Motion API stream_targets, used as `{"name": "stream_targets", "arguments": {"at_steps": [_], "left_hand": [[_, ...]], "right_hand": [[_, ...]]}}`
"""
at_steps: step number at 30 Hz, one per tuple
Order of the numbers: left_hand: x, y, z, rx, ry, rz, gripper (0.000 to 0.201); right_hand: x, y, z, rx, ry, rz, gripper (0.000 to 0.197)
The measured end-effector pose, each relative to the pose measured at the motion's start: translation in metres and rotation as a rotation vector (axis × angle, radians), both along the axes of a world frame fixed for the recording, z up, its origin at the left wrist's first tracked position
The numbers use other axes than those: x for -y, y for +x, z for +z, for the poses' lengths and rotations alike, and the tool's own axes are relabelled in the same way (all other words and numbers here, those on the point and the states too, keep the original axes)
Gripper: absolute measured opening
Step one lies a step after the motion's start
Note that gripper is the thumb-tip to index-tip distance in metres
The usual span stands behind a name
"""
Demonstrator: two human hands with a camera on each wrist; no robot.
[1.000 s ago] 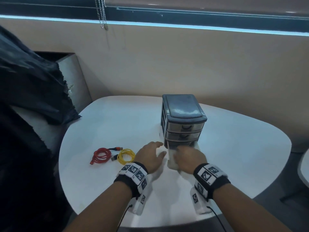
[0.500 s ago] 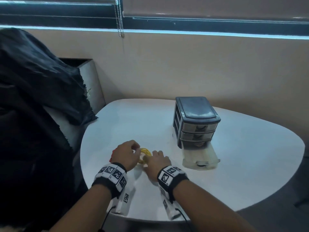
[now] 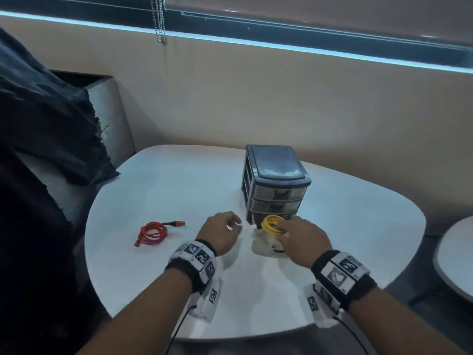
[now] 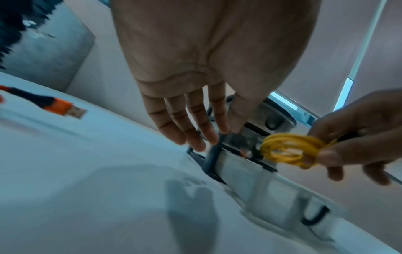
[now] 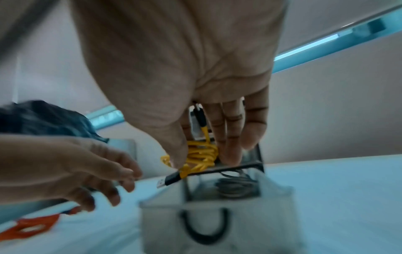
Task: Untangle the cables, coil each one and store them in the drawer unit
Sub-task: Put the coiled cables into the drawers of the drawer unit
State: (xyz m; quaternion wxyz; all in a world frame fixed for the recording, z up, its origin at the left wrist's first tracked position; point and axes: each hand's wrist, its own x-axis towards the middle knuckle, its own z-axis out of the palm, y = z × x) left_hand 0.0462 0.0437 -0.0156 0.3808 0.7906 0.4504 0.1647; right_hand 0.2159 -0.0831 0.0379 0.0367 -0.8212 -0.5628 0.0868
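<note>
A coiled yellow cable (image 3: 272,224) (image 4: 287,150) (image 5: 201,157) is pinched in my right hand (image 3: 300,238) (image 5: 195,103), held just above the pulled-out bottom drawer (image 3: 266,248) (image 5: 217,214) of the dark drawer unit (image 3: 275,180). A grey coil (image 5: 237,187) lies inside that drawer. My left hand (image 3: 222,233) (image 4: 206,77) hovers empty with relaxed fingers beside the drawer's left edge. A coiled red cable (image 3: 152,233) with an orange-and-black USB plug (image 4: 63,109) lies on the white table (image 3: 153,190) at the left.
A dark cloth (image 3: 46,129) drapes over a grey chair (image 3: 112,119) to the left of the table. A second round table (image 3: 455,254) edge shows at the far right. A wall and window blind with a bead chain (image 3: 158,19) stand behind.
The yellow coil has been lifted off the table by my right hand and carried right to the open bottom drawer. My left hand let go of it and followed rightward. The red coil stayed put.
</note>
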Motion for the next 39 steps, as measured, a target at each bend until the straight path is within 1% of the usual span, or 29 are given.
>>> {"name": "stream_targets", "arguments": {"at_steps": [3,6,8,11,15,17,20,21,23,25,26,27,28,30,31,32,34,37,39], "left_hand": [[0.017,0.024,-0.007,-0.085,-0.013,-0.097,0.023],[0.027,0.035,-0.009,-0.136,0.029,-0.117,0.030],[0.027,0.037,-0.008,-0.143,0.042,-0.110,0.029],[0.024,0.038,-0.007,-0.147,0.040,-0.113,0.031],[0.023,0.038,-0.009,-0.138,0.047,-0.122,0.033],[0.023,0.037,-0.010,-0.136,0.038,-0.122,0.032],[0.024,0.033,-0.010,-0.125,0.027,-0.131,0.032],[0.023,0.029,-0.011,-0.120,0.030,-0.119,0.030],[0.016,0.017,-0.010,-0.107,0.075,-0.029,0.024],[0.004,-0.003,-0.008,-0.161,0.196,0.133,0.017],[-0.004,-0.015,-0.007,-0.226,0.261,0.236,0.018],[-0.011,-0.029,-0.007,-0.304,0.297,0.346,0.023],[-0.019,-0.043,-0.009,-0.383,0.288,0.448,0.032],[-0.031,-0.071,-0.015,-0.500,0.158,0.590,0.054],[-0.035,-0.082,-0.018,-0.538,0.080,0.626,0.060],[-0.039,-0.091,-0.022,-0.562,0.017,0.647,0.060],[-0.042,-0.102,-0.024,-0.568,-0.063,0.626,0.048],[-0.040,-0.107,-0.021,-0.576,-0.050,0.530,0.029],[-0.037,-0.104,-0.016,-0.523,-0.017,0.430,0.023]], "right_hand": [[-0.009,0.019,-0.017,0.055,-0.126,-0.056,0.022],[-0.027,0.018,-0.031,0.164,-0.145,-0.020,0.020],[-0.037,0.012,-0.034,0.168,-0.118,0.030,0.017],[-0.039,0.008,-0.036,0.070,-0.057,0.017,0.024],[-0.032,0.008,-0.046,0.155,0.070,-0.018,0.021],[-0.033,0.007,-0.048,0.151,0.092,0.018,0.017],[-0.036,0.008,-0.049,0.125,0.101,0.083,0.024],[-0.035,0.009,-0.048,0.107,0.098,0.092,0.024],[-0.032,0.009,-0.048,0.108,0.082,0.124,0.025],[-0.027,0.008,-0.045,0.111,0.131,0.148,0.022],[-0.025,0.006,-0.042,0.082,0.181,0.141,0.021],[-0.024,0.003,-0.038,0.051,0.221,0.129,0.021],[-0.023,0.000,-0.035,0.027,0.244,0.126,0.021],[-0.022,-0.009,-0.031,-0.016,0.244,0.143,0.019],[-0.021,-0.014,-0.030,-0.047,0.249,0.156,0.018],[-0.020,-0.020,-0.028,-0.082,0.260,0.163,0.018],[-0.018,-0.027,-0.027,-0.131,0.285,0.170,0.022],[-0.010,-0.031,-0.024,-0.172,0.307,0.170,0.022],[-0.003,-0.028,-0.021,-0.209,0.305,0.146,0.019]]}}
